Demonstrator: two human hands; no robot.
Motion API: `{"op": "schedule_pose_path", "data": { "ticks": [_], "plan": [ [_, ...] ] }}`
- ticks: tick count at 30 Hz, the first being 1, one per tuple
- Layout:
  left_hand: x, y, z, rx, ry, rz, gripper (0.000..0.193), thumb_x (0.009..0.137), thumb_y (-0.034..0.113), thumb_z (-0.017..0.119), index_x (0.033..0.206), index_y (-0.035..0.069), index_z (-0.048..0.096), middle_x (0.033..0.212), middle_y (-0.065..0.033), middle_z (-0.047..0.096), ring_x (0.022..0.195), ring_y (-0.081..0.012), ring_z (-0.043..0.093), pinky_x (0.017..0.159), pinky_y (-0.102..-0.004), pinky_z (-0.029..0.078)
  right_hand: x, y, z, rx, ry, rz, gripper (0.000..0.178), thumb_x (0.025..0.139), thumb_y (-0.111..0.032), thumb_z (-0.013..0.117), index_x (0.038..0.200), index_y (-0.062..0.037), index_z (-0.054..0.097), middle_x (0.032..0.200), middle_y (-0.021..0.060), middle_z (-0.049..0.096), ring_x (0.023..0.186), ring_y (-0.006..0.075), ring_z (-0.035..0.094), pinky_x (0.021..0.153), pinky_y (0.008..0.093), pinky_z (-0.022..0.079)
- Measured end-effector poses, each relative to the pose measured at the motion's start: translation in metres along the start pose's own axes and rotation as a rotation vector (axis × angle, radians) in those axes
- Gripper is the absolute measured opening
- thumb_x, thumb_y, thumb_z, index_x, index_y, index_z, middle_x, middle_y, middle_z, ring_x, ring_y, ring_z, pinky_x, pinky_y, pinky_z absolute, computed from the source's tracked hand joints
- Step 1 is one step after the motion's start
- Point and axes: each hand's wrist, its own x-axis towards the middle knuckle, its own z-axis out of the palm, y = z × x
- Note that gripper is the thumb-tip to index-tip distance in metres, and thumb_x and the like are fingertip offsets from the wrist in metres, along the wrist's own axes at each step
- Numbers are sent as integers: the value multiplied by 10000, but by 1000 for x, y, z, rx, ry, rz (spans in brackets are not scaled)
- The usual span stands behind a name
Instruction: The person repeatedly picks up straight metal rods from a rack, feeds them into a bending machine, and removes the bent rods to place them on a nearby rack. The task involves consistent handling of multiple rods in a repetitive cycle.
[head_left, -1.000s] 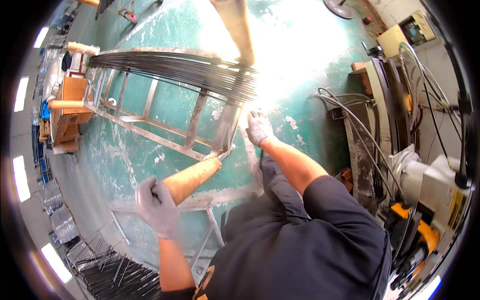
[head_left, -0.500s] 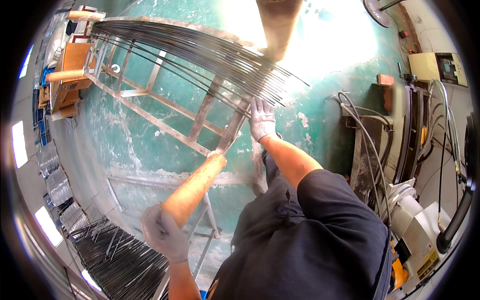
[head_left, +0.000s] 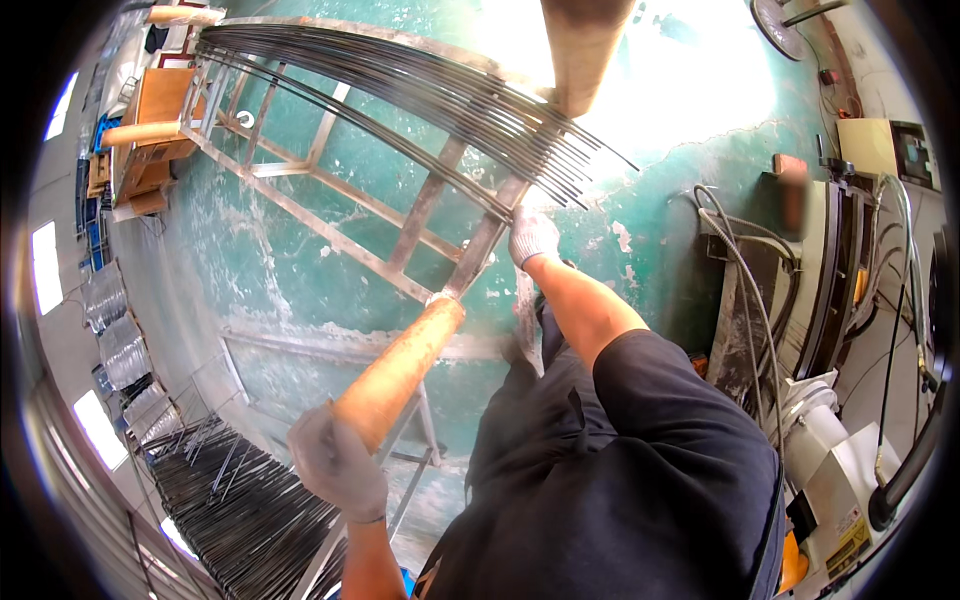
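On the green floor [head_left: 650,275], a metal rack [head_left: 428,210] bears dark rods [head_left: 400,85]: a few lie apart, most remain bunched, we judge. Our right grip [head_left: 535,238] is at the few's ends, our left grip [head_left: 338,462] at an orange post [head_left: 400,370]; whether either is closed, we cannot tell.

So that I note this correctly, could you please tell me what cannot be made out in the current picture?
In the head view:
Left hand: blur hides whether it grips anything.
Right hand: its back hides whether it grips the rods.
Tan post: cut off by the upper edge.
Floor beyond the rods: washed out by glare.
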Motion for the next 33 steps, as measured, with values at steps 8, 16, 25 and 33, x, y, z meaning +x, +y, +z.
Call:
{"op": "schedule_pose_path", "data": {
  "ticks": [8, 16, 25, 33],
  "plan": [
    [1, -3, -1, 35, -4, 29, 125, 927, 34, 623, 1033, 15, 687, 1072, -126, 695, 1014, -330, 655, 898, -446, 526, 5, 16, -11, -205, 419, -280, 119, 874, -162, 624, 914, -108, 723, 1362, 128, 592, 1233, 328, 524, 998, 487, 450],
    [1, -5, 0, 9, 11, 59, 130, 930, 41, 620, 1038, 7, 684, 1073, -134, 697, 1018, -344, 656, 917, -454, 522, 7, 22, -18, -207, 562, -364, 149, 864, -153, 612, 903, -74, 732, 1205, 134, 647, 1144, 313, 577, 951, 466, 482],
    [4, -3, 4, 48, 55, 153, 147, 936, -11, 571, 1027, -57, 677, 1029, -141, 695, 962, -293, 663, 881, -400, 526, 7, 10, -3, -118, 597, -284, 264, 873, -101, 584, 1132, -100, 635, 1170, 132, 617, 1151, 340, 571, 969, 494, 475],
    [4, -4, 4, 33, 49, 177, 151, 938, -20, 574, 1032, -64, 683, 1037, -145, 700, 973, -299, 668, 902, -408, 534, 22, 6, 4, -182, 434, -223, 264, 921, -91, 553, 1167, -96, 648, 1063, 193, 681, 1052, 393, 636, 939, 514, 500]
  ]
}}
